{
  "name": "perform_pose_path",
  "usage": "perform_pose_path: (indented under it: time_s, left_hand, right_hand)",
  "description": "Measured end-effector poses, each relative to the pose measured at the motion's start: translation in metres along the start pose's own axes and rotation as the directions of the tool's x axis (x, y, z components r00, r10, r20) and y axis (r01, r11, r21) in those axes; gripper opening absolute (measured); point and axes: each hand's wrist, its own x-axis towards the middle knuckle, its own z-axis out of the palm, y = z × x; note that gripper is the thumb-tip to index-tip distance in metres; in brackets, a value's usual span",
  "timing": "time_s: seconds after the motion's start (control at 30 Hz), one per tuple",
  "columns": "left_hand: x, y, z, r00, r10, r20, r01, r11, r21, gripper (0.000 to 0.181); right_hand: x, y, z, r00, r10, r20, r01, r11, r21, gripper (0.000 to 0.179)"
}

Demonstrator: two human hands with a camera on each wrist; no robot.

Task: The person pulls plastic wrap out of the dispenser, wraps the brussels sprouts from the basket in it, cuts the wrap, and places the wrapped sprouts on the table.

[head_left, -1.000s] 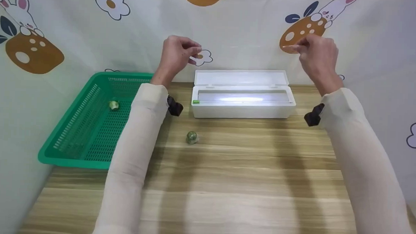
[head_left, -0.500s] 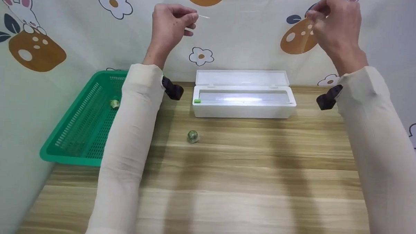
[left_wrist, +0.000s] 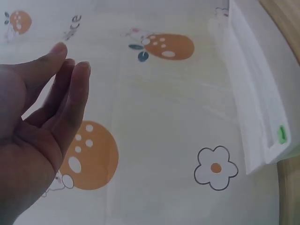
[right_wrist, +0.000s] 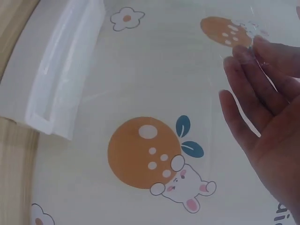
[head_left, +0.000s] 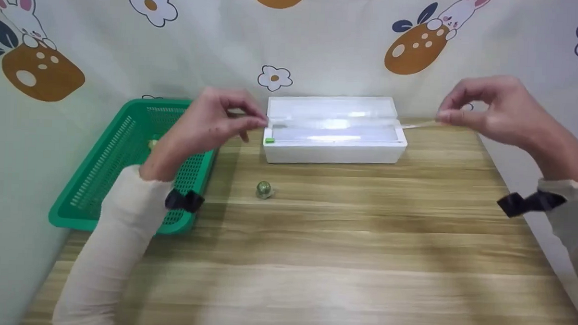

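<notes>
A clear strip of cling film [head_left: 419, 124] stretches between my two hands, over the back of a white cling film dispenser [head_left: 335, 155]. My left hand [head_left: 211, 115] pinches the film's left end between thumb and fingers, above the basket's right side. With thumb and forefinger, my right hand [head_left: 500, 109] pinches the other end, right of the dispenser. In the right wrist view the film is nearly invisible near the fingertips [right_wrist: 243, 54]. The dispenser's lid [head_left: 332, 105] stands raised, and a green slider [head_left: 269, 140] sits at its left end.
On the wooden table [head_left: 344, 232], a small green ball in clear wrap [head_left: 264, 189] lies in front of the dispenser. A green basket [head_left: 58, 217] at the left holds a small wrapped item [head_left: 152, 144], partly behind my left wrist. A patterned sheet [head_left: 216, 39] hangs behind.
Both hands first rose, then came down and moved apart, left hand leftward and right hand rightward. The film now shows as a band between them. Ball and dispenser have stayed put.
</notes>
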Motion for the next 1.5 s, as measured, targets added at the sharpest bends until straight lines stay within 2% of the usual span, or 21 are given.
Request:
perform_pose_path:
  time_s: [0.07, 0.1, 0.17, 0.23, 0.3, 0.37, 0.47, 0.57, 0.63, 0.7, 0.9, 0.97, 1.07, 1.13, 1.23, 1.3, 1.37, 1.5]
  left_hand:
    - [-0.017, -0.005, 0.011, 0.997, 0.027, 0.072, -0.030, 0.999, 0.034, 0.010]
    - [-0.024, -0.008, 0.017, 0.993, 0.051, 0.104, -0.056, 0.997, 0.050, 0.009]
    - [-0.036, -0.017, 0.030, 0.981, 0.094, 0.167, -0.106, 0.992, 0.067, 0.007]
    - [-0.046, -0.028, 0.045, 0.966, 0.124, 0.228, -0.144, 0.987, 0.070, 0.007]
    - [-0.055, -0.042, 0.061, 0.949, 0.146, 0.280, -0.172, 0.983, 0.070, 0.007]
    - [-0.064, -0.058, 0.079, 0.938, 0.137, 0.317, -0.166, 0.984, 0.066, 0.007]
    - [-0.075, -0.081, 0.104, 0.933, 0.099, 0.345, -0.121, 0.992, 0.043, 0.007]
    - [-0.082, -0.099, 0.123, 0.931, 0.056, 0.360, -0.068, 0.997, 0.022, 0.007]
    - [-0.085, -0.108, 0.134, 0.931, 0.039, 0.364, -0.051, 0.998, 0.024, 0.008]
    - [-0.086, -0.115, 0.142, 0.930, 0.037, 0.365, -0.051, 0.998, 0.028, 0.008]
    - [-0.089, -0.127, 0.156, 0.935, 0.071, 0.346, -0.109, 0.990, 0.089, 0.006]
    - [-0.090, -0.128, 0.159, 0.934, 0.082, 0.348, -0.132, 0.984, 0.121, 0.006]
    - [-0.092, -0.128, 0.160, 0.931, 0.076, 0.357, -0.139, 0.978, 0.154, 0.010]
    - [-0.094, -0.126, 0.160, 0.932, 0.059, 0.357, -0.130, 0.975, 0.179, 0.014]
    - [-0.096, -0.124, 0.159, 0.934, 0.033, 0.356, -0.111, 0.973, 0.202, 0.018]
    - [-0.097, -0.123, 0.159, 0.934, 0.029, 0.357, -0.113, 0.970, 0.215, 0.017]
    - [-0.098, -0.122, 0.158, 0.932, 0.027, 0.360, -0.113, 0.969, 0.221, 0.016]
    - [-0.098, -0.115, 0.152, 0.937, 0.005, 0.348, -0.084, 0.973, 0.214, 0.016]
  right_hand:
    - [-0.016, 0.004, 0.007, 0.992, -0.080, 0.097, 0.083, 0.996, -0.032, 0.005]
    - [-0.023, 0.008, 0.011, 0.981, -0.124, 0.151, 0.129, 0.991, -0.027, 0.010]
    - [-0.035, 0.015, 0.020, 0.949, -0.185, 0.255, 0.189, 0.982, 0.007, 0.017]
    - [-0.044, 0.023, 0.032, 0.913, -0.206, 0.352, 0.200, 0.978, 0.053, 0.018]
    - [-0.050, 0.032, 0.047, 0.869, -0.203, 0.451, 0.179, 0.979, 0.097, 0.015]
    - [-0.055, 0.041, 0.065, 0.828, -0.184, 0.529, 0.141, 0.983, 0.121, 0.009]
    - [-0.061, 0.057, 0.093, 0.764, -0.138, 0.630, 0.071, 0.989, 0.130, 0.001]
    - [-0.067, 0.070, 0.118, 0.724, -0.081, 0.685, 0.005, 0.994, 0.111, 0.003]
    - [-0.070, 0.076, 0.130, 0.714, -0.067, 0.697, -0.002, 0.995, 0.098, 0.004]
    - [-0.073, 0.081, 0.139, 0.718, -0.076, 0.691, 0.026, 0.996, 0.083, 0.006]
    - [-0.079, 0.089, 0.160, 0.759, -0.138, 0.636, 0.140, 0.989, 0.048, 0.011]
    - [-0.082, 0.090, 0.167, 0.789, -0.132, 0.601, 0.137, 0.990, 0.037, 0.021]
    - [-0.089, 0.091, 0.174, 0.853, -0.084, 0.515, 0.109, 0.994, -0.019, 0.032]
    - [-0.095, 0.091, 0.177, 0.893, -0.042, 0.449, 0.078, 0.995, -0.062, 0.024]
    - [-0.103, 0.090, 0.179, 0.928, 0.024, 0.371, 0.018, 0.994, -0.108, 0.013]
    - [-0.106, 0.089, 0.177, 0.942, 0.086, 0.325, -0.056, 0.993, -0.101, 0.013]
    - [-0.106, 0.089, 0.176, 0.944, 0.168, 0.284, -0.149, 0.985, -0.086, 0.016]
    - [-0.109, 0.092, 0.174, 0.906, 0.337, 0.255, -0.322, 0.942, -0.098, 0.031]
